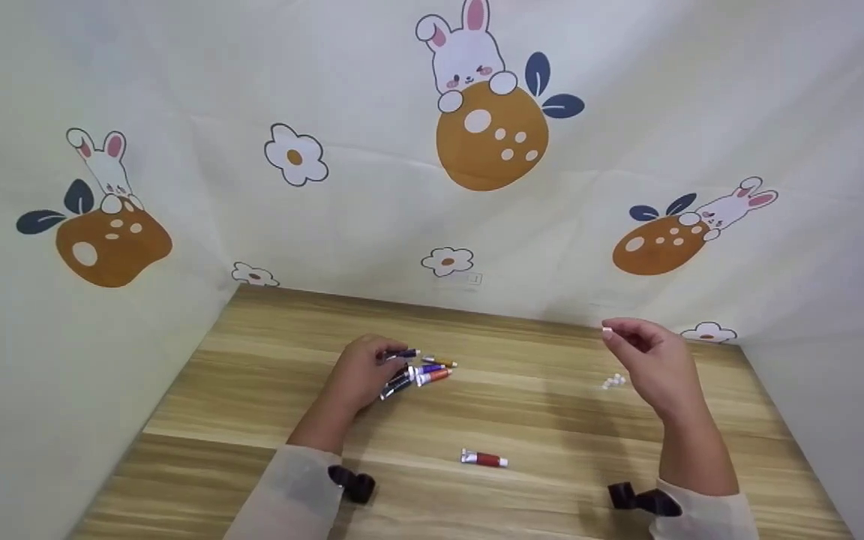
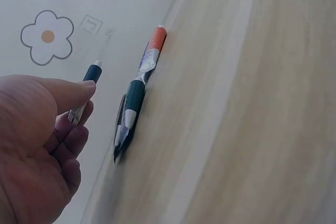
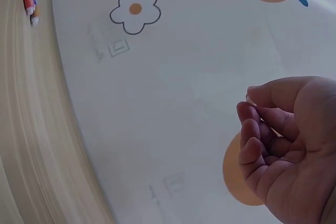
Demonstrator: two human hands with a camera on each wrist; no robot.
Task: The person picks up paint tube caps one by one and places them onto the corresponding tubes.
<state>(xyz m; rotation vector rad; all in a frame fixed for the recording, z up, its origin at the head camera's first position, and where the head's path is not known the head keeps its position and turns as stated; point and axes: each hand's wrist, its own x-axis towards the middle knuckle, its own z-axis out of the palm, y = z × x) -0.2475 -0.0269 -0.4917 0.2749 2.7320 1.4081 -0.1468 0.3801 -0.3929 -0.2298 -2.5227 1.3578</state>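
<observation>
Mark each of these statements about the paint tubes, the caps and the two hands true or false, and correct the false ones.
1. The left hand rests at a cluster of small tubes. True.
2. The right hand lies flat on the table. False: it is raised above it, pinching a small white cap at its fingertips.
3. A single red tube lies apart, nearer the person than the cluster. True.
4. The small white caps sit beside the left hand. False: they lie near the right hand.
5. The left hand grips a dark blue tube. True.
</observation>
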